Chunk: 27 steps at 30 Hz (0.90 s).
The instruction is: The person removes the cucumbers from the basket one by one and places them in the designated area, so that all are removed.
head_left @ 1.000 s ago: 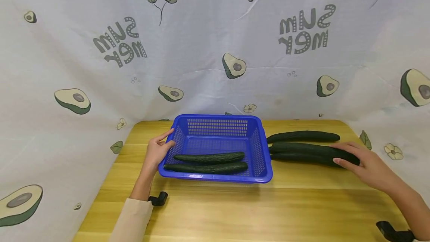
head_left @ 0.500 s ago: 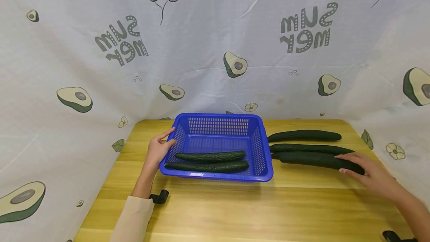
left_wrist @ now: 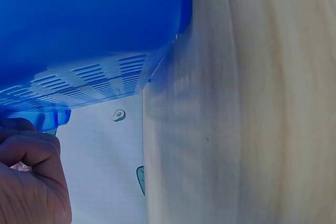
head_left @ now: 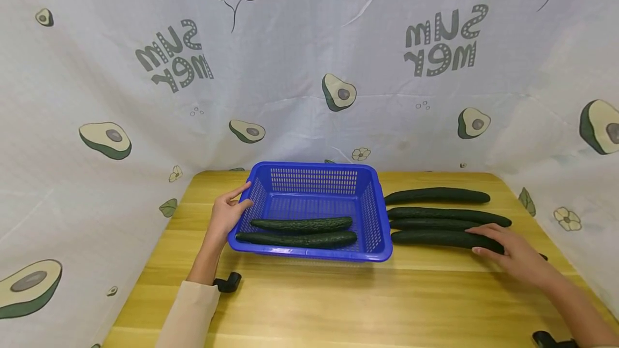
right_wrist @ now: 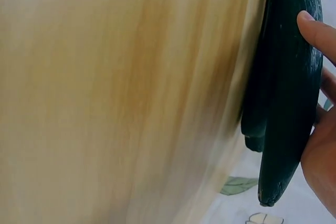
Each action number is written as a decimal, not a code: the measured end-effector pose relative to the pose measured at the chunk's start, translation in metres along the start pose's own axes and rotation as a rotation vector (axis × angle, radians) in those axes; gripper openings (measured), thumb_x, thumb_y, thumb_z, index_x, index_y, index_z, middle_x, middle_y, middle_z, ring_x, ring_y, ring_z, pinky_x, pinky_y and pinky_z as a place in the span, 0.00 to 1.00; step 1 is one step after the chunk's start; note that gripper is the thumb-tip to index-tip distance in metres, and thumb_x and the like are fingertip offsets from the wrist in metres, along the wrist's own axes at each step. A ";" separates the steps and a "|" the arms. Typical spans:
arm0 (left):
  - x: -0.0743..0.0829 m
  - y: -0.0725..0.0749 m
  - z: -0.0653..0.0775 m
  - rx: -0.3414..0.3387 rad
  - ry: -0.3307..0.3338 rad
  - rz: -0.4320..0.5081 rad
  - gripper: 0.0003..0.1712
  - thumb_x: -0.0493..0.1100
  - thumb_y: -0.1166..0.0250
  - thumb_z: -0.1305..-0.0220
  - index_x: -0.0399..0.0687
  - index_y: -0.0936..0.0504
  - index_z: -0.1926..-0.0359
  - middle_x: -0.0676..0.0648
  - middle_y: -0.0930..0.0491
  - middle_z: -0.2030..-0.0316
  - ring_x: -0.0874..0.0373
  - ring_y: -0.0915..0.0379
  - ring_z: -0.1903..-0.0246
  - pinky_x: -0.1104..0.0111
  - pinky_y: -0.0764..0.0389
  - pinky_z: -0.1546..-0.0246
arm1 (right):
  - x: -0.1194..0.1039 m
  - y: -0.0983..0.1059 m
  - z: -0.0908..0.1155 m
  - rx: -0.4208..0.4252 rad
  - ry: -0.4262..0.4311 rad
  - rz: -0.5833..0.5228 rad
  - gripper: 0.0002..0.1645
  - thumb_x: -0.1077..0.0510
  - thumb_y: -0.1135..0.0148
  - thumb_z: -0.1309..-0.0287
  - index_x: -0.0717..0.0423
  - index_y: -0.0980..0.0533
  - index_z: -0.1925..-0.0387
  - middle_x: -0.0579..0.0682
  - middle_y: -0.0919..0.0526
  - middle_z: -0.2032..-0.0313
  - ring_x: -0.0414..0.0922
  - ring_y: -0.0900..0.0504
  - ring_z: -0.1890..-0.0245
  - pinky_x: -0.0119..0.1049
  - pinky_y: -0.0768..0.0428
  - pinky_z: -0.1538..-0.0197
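Observation:
My left hand (head_left: 227, 216) holds the left rim of a blue plastic basket (head_left: 319, 254), thumb and index finger along the edge. In the left wrist view its other fingers (left_wrist: 31, 156) are curled beneath the basket's lip. Two dark green cucumbers lie side by side in the front of the basket: a rear cucumber (head_left: 302, 225) and a front cucumber (head_left: 297, 240). To the right, my right hand (head_left: 515, 254) grips another cucumber (head_left: 430, 238) from above, thumb on the near side. That cucumber's end (right_wrist: 275, 182) sticks out past the palm in the right wrist view.
Behind the gripped cucumber lie more cucumbers, a close pair with one longer cucumber (head_left: 450, 214) and a separate one (head_left: 440, 195) farther back. They sit just right of the basket on a wooden table (head_left: 338, 305). A printed cloth (head_left: 290, 69) hangs behind and beside the table.
My right hand has drawn its cucumber toward the front and then left, uncovering another cucumber behind it. The left hand and the basket stay put.

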<state>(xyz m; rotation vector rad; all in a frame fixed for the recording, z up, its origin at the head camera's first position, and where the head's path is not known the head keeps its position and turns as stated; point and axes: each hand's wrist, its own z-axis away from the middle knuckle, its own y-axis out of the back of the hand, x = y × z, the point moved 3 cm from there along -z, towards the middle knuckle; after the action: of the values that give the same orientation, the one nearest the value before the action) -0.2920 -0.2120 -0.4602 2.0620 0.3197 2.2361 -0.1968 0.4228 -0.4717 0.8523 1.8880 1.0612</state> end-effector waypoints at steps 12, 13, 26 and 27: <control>0.000 -0.001 0.001 0.001 -0.007 0.009 0.31 0.40 0.32 0.35 0.66 0.22 0.31 0.35 0.11 0.64 0.54 0.14 0.75 0.64 0.14 0.74 | 0.004 -0.008 -0.005 -0.011 -0.012 0.041 0.24 0.59 0.24 0.45 0.50 0.18 0.45 0.52 0.19 0.47 0.20 0.36 0.48 0.32 0.29 0.55; 0.000 -0.001 0.001 -0.002 -0.011 0.008 0.32 0.40 0.32 0.35 0.65 0.22 0.31 0.35 0.11 0.63 0.55 0.14 0.75 0.65 0.14 0.75 | 0.003 -0.008 -0.005 -0.013 -0.011 0.050 0.24 0.59 0.24 0.45 0.50 0.18 0.45 0.52 0.19 0.47 0.24 0.33 0.49 0.36 0.28 0.55; 0.003 -0.001 0.004 0.003 0.004 0.012 0.32 0.41 0.33 0.35 0.68 0.22 0.31 0.34 0.11 0.60 0.53 0.14 0.74 0.62 0.14 0.73 | -0.005 -0.011 -0.010 -0.092 -0.004 0.088 0.24 0.60 0.21 0.51 0.57 0.16 0.50 0.59 0.18 0.50 0.63 0.21 0.54 0.60 0.22 0.56; 0.003 -0.001 0.003 0.003 0.001 0.009 0.32 0.41 0.33 0.35 0.68 0.22 0.31 0.34 0.11 0.61 0.52 0.14 0.74 0.62 0.13 0.73 | -0.005 -0.011 -0.011 -0.095 -0.008 0.082 0.25 0.60 0.21 0.52 0.57 0.16 0.50 0.59 0.18 0.50 0.63 0.21 0.53 0.61 0.22 0.56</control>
<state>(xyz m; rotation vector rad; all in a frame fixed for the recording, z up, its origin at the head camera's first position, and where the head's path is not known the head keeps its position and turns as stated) -0.2890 -0.2098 -0.4575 2.0680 0.3153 2.2430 -0.2060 0.4101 -0.4758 0.8845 1.7941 1.1855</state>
